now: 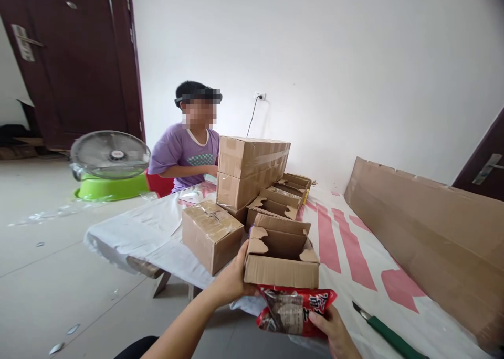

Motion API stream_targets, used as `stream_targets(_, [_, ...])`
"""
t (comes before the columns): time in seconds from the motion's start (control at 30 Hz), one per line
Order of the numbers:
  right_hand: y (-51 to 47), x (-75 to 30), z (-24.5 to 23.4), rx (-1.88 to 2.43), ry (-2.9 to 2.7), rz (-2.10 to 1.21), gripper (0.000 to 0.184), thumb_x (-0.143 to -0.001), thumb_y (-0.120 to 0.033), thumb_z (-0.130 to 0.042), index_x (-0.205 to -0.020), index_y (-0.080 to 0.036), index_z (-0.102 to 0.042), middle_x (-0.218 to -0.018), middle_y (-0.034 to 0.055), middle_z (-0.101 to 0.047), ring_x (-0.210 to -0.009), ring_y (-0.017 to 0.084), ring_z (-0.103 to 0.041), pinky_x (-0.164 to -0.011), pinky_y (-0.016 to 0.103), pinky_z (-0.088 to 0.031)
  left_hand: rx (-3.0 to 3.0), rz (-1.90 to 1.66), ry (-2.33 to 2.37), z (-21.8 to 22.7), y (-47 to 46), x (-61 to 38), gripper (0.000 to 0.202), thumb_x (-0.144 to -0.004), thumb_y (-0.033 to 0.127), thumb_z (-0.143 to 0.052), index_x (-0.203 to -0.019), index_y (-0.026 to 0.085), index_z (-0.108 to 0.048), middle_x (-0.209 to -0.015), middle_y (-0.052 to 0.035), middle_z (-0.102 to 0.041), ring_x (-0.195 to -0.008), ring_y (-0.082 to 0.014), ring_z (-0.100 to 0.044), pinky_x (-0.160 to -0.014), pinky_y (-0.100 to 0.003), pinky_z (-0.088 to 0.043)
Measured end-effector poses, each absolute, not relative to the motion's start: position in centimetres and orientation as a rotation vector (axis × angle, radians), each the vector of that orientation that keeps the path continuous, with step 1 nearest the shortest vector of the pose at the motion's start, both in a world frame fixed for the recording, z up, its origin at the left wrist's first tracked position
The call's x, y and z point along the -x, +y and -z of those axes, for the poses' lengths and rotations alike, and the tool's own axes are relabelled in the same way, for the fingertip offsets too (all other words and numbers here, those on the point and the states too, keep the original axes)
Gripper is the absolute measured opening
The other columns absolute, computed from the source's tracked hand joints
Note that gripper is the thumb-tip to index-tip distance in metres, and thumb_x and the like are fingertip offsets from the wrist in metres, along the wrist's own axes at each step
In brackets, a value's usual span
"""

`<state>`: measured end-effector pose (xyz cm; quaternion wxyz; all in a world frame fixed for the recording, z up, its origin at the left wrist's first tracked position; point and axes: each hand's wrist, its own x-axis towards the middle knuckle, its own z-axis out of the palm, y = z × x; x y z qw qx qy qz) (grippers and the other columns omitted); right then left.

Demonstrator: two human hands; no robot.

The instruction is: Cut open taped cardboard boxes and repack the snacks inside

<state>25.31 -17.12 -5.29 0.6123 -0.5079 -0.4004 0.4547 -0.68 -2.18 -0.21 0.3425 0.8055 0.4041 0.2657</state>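
Standing at the table's (149, 228) near edge: open cardboard box (281, 267), flaps up, left hand (232, 281) clasped around its left wall. Just below, red snack packet (293, 309), right hand (334, 330) gripping its lower edge. Green-handled knife (389, 335) lying alongside.

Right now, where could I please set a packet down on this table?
Bare striped cloth lies between the open boxes and the big cardboard sheet, beyond the knife. The cloth left of the sealed box is free too. The stacked boxes crowd the middle.
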Motion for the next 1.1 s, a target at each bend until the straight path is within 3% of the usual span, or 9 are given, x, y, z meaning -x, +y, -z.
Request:
stream_targets(0.13, [-14.8,-24.0,6.6,1.189,-0.937,-1.033,0.054,-0.064,-0.053,-0.077,-0.103,-0.016,-0.070,-0.105,0.0109,-0.074,-0.102,0.031,-0.066,-0.095,0.046,-0.048,-2.039,-0.689,1.287,1.6,-1.3,1.8,0.093,-0.069,0.012,-0.072,-0.146,0.021,-0.019,-0.128,-0.0106,-0.063,-0.116,-0.0250,-0.061,-0.093,-0.029,-0.047])
stream_targets(0.27, [-13.2,-24.0,7.9,1.278,-0.957,-0.927,0.056,-0.067,-0.059,-0.071,-0.104,-0.017,-0.069,-0.107,0.0110,-0.073,-0.104,0.030,-0.065,-0.095,0.042,-0.049,-2.070,-0.667,1.534,3.4,-0.7,0.7,0.053,-0.079,0.013,-0.064,-0.129,0.017,-0.047,-0.121,-0.0106,-0.067,-0.113,-0.0228,-0.063,-0.090,-0.026,-0.046])
stream_targets(0.4, [-13.1,-24.3,8.9,1.362,-0.980,-0.752,0.056,-0.070,-0.062,-0.067,-0.106,-0.018,-0.067,-0.111,0.0104,-0.072,-0.107,0.030,-0.064,-0.091,0.038,-0.052,-2.089,-0.545,1.701,3.5,-0.5,-0.8,0.028,-0.087,0.026,-0.058,-0.113,0.017,-0.062,-0.117,-0.0122,-0.070,-0.111,-0.0254,-0.064,-0.087,-0.029,-0.047])
stream_targets(0.57, [-13.2,-24.3,10.1,1.493,-0.937,-0.575,0.062,-0.072,-0.064,-0.063,-0.113,-0.018,-0.060,-0.115,0.0112,-0.070,-0.112,0.028,-0.062,-0.093,0.034,-0.050,-2.075,-0.503,1.785,3.2,0.0,-2.7,0.033,-0.090,0.034,-0.055,-0.108,0.008,-0.063,-0.110,-0.0210,-0.069,-0.105,-0.0293,-0.065,-0.087,-0.034,-0.047])
stream_targets(0.77, [-13.3,-24.4,11.5,1.558,-0.979,-0.506,0.074,-0.076,-0.063,-0.059,-0.130,-0.015,-0.045,-0.126,0.0156,-0.063,-0.119,0.028,-0.057,-0.096,0.036,-0.048,-2.121,-0.502,1.729,2.9,0.8,-3.6,0.042,-0.088,0.034,-0.058,-0.120,0.007,-0.056,-0.113,-0.0201,-0.068,-0.107,-0.0282,-0.065,-0.088,-0.032,-0.047])
stream_targets(0.93, [-13.6,-24.6,12.6,1.615,-1.052,-0.362,0.080,-0.078,-0.062,-0.057,-0.138,-0.014,-0.035,-0.141,0.0194,-0.048,-0.130,0.031,-0.047,-0.108,0.043,-0.038,-2.226,-0.473,1.587,2.3,0.9,-2.1,0.037,-0.081,0.014,-0.057,-0.118,0.015,-0.059,-0.121,-0.0118,-0.067,-0.115,-0.0233,-0.061,-0.094,-0.027,-0.044])
stream_targets(1.03, [-14.0,-24.6,12.8,1.669,-1.122,-0.150,0.092,-0.074,-0.063,-0.061,-0.142,-0.009,-0.030,-0.146,0.0248,-0.038,-0.136,0.037,-0.035,-0.112,0.050,-0.029,-2.260,-0.420,1.563,2.3,0.5,-1.5,0.036,-0.077,0.012,-0.056,-0.113,0.012,-0.061,-0.116,-0.0143,-0.069,-0.111,-0.0262,-0.063,-0.091,-0.030,-0.046])
stream_targets(1.1, [-14.2,-24.6,12.5,1.682,-1.115,-0.067,0.099,-0.073,-0.064,-0.062,-0.146,-0.010,-0.022,-0.151,0.0232,-0.030,-0.139,0.038,-0.028,-0.114,0.052,-0.024,-2.276,-0.399,1.557,2.4,0.1,-1.4,0.038,-0.076,0.015,-0.057,-0.113,0.011,-0.060,-0.115,-0.0162,-0.069,-0.109,-0.0279,-0.063,-0.090,-0.031,-0.047])
